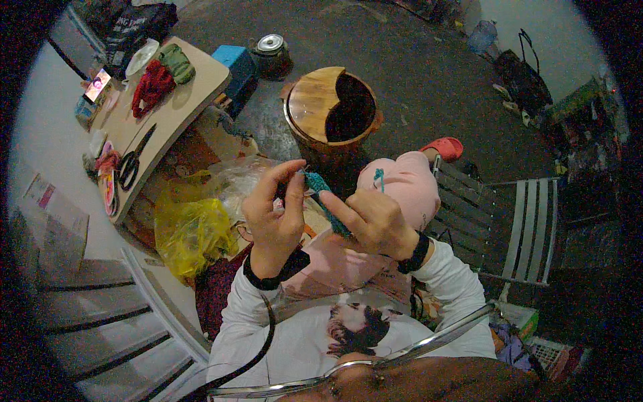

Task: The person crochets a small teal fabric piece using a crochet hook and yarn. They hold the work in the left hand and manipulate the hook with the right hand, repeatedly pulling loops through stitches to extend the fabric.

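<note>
Over my lap, a narrow strip of teal knitted or crocheted yarn [316, 182] stretches between my hands. My left hand [275, 208] pinches its upper end between thumb and forefinger. A thin tip shows at those fingertips, too small to name. My right hand [374, 218] grips the strip further down, its forefinger laid along the work and the other fingers curled. Below that finger the strip continues and is partly hidden. A short teal yarn piece [379, 175] shows against my pink-clad leg [402, 186], just beyond the right hand.
On the table [203, 65] at left lie black scissors [131, 166], red yarn [152, 88], a green bundle [176, 63] and a lit phone [97, 85]. Yellow plastic bags [201, 236] hang beside my left wrist. Ahead stands a round wooden-lidded bin [314, 105]; a slatted chair [525, 231] is at right.
</note>
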Action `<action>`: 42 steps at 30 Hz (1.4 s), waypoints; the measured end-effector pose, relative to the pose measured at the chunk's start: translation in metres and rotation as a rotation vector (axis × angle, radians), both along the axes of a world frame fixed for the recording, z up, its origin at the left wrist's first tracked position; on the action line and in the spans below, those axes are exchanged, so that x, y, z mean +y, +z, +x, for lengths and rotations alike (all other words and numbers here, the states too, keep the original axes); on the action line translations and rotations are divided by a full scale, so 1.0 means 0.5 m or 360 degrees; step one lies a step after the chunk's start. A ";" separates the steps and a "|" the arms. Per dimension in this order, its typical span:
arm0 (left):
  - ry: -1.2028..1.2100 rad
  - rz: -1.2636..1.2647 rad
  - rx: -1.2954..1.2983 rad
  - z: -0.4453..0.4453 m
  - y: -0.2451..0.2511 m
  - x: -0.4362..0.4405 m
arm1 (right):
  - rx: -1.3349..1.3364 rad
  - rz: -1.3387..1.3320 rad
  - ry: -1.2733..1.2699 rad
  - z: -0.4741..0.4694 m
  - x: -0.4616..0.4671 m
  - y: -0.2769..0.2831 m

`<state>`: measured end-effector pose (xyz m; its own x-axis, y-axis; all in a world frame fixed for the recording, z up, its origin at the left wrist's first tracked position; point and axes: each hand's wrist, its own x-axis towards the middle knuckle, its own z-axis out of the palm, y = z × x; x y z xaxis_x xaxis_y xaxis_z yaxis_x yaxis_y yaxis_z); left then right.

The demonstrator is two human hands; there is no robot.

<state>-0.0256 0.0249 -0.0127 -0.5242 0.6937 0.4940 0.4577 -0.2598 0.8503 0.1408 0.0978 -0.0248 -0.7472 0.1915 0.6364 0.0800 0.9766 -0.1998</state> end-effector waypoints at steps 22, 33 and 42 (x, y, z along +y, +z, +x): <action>-0.0433 -0.0226 -0.0687 0.008 0.015 -0.027 | 0.0381 -0.2221 0.0386 0.016 -0.001 0.026; -0.0392 -0.0182 -0.0874 -0.001 0.009 -0.026 | 0.0326 -0.0912 0.0087 0.019 -0.002 -0.003; -0.0520 -0.0335 -0.0963 -0.016 0.026 -0.043 | 0.0350 -0.0385 0.0199 0.021 -0.010 -0.025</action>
